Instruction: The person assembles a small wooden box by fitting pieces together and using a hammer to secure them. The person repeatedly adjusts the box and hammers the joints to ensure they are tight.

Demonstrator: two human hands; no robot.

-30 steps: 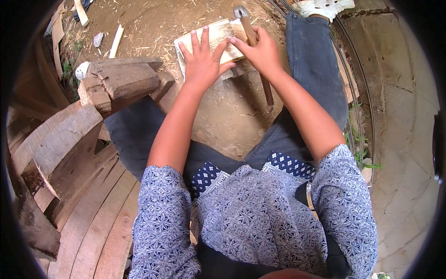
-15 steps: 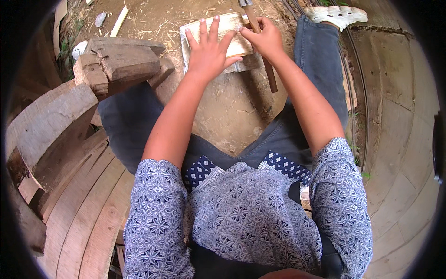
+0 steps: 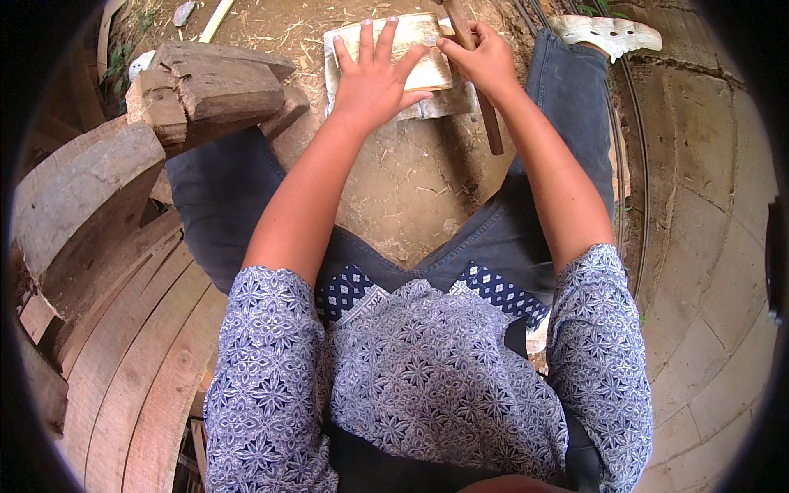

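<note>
A pale flat piece of wood (image 3: 427, 66) lies on a grey block (image 3: 448, 103) on the dirt ground between my legs. My left hand (image 3: 374, 78) presses flat on the pale piece, fingers spread. My right hand (image 3: 485, 62) is closed around the brown wooden handle of a tool (image 3: 486, 123) at the piece's right edge; the tool's head is cut off by the top of the picture, so I cannot tell its kind.
Heavy weathered timbers (image 3: 205, 82) and curved planks (image 3: 123, 353) lie at my left. A white shoe (image 3: 604, 33) sits at the top right on my outstretched leg. Concrete paving (image 3: 707, 246) runs along the right. The dirt (image 3: 411, 189) is strewn with wood chips.
My view has tilted, so the workpiece and hands sit higher in the picture. My right hand has shifted toward the right edge of the pale piece, gripping the handle; the left hand stays pressed flat.
</note>
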